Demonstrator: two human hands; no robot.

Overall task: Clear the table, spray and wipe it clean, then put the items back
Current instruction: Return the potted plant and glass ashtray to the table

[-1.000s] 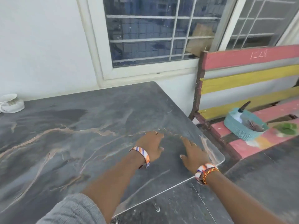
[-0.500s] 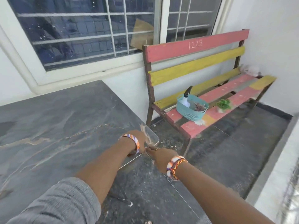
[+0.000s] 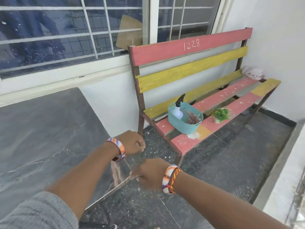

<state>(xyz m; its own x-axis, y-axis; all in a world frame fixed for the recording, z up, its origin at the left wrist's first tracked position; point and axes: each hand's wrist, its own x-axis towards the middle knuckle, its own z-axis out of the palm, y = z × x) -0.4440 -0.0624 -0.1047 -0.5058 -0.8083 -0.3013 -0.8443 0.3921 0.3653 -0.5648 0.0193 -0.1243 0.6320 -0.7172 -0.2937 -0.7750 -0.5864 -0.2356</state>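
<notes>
The dark marbled table point(image 3: 41, 138) fills the left side under a clear plastic cover point(image 3: 119, 172) whose near right corner shines. My left hand point(image 3: 132, 142) is closed in a fist at the table's right edge, apparently on the cover's edge. My right hand point(image 3: 148, 174) is just off the corner and pinches the cover's front edge. On the bench, a teal basket point(image 3: 183, 128) holds a spray bottle point(image 3: 178, 111) with a black trigger and a brown feathery piece point(image 3: 192, 119). A small potted green plant point(image 3: 220, 114) stands beside the basket.
The red and yellow slatted bench point(image 3: 189, 48) stands right of the table against the wall and window. A pale plastic bag point(image 3: 252, 73) lies at its far end. Dark speckled floor point(image 3: 231, 162) runs between table, bench and a raised ledge on the right.
The view has swung right, off the tabletop towards the bench. Both hands went from lying flat on the cover to closing on it at the table's corner and edge.
</notes>
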